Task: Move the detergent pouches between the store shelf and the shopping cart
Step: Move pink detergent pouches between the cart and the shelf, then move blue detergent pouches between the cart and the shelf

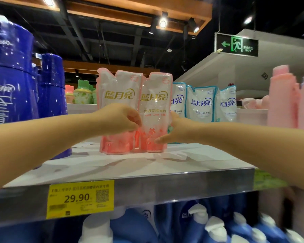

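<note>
Two pink detergent pouches sit well back from the shelf edge, left hand fingers curled, pinching their middle seam, right hand pinching the outer edge.

Two bare forearms, smooth and rounded, uncovered along all the visible length up to the wrists. Left hand and right hand also bare, with short, rather plump fingers.
</note>
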Demonstrator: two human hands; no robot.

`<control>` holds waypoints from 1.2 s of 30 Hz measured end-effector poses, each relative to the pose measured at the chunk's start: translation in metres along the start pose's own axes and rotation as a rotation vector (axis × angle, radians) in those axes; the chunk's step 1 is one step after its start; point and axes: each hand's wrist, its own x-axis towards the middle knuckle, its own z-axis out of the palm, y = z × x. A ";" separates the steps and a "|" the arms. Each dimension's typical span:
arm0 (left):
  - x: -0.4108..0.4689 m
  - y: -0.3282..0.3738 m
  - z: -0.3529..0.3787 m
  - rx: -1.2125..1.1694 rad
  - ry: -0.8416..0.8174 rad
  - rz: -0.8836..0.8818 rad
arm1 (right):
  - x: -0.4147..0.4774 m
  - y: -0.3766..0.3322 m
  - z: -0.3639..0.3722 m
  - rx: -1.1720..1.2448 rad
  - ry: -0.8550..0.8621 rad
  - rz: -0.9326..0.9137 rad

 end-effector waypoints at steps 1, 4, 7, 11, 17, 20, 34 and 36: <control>-0.005 0.007 0.000 -0.016 0.006 0.015 | -0.011 0.000 -0.004 0.011 0.018 -0.034; -0.024 0.033 0.003 -0.030 0.012 0.066 | -0.049 0.001 -0.017 0.032 0.037 -0.095; -0.043 0.064 0.007 -0.021 0.026 0.100 | -0.087 0.009 -0.030 0.004 0.065 -0.095; -0.071 0.123 0.025 -0.097 0.087 0.147 | -0.144 0.039 -0.053 -0.007 0.147 -0.091; -0.120 0.250 0.084 -0.365 0.106 0.306 | -0.267 0.111 -0.090 0.116 0.265 -0.062; -0.132 0.325 0.120 -0.448 0.066 0.414 | -0.334 0.161 -0.110 0.080 0.353 0.018; -0.159 0.702 0.380 -0.835 -0.242 0.858 | -0.584 0.471 -0.166 0.091 0.819 0.702; -0.166 0.753 0.427 -0.882 -0.350 0.881 | -0.618 0.519 -0.170 0.087 0.848 0.840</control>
